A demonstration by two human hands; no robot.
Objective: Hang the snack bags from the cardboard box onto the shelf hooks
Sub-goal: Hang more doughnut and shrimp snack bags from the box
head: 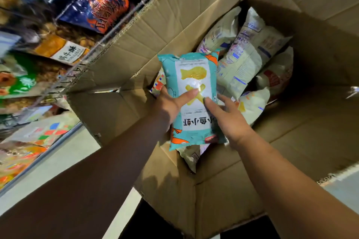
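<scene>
- Two bare forearms enter from the bottom edge, left and right, and meet over the open cardboard box [174,17].
- Left hand [167,106]: grips the teal snack bag [194,77] at its left edge, with the thumb curled across the printed front and the fingers behind the bag.
- Right hand [231,120]: the thumb is laid straight on the bag's front and the forefinger lies straight beside the bag's right edge. The visible digits touch the bag without curling round it.
- Teal snack bag: held above the box opening, near the box's left wall, front face up, print upside down to the camera.
- Pale snack bags [248,58]: piled loose inside the box, towards its far right corner, beneath and beyond the held bag.
- Box flaps: folded outward on all sides.
- Shelf rack [108,31]: runs along the box's left flap and carries blurred packets, including a dark blue bag [101,7].
</scene>
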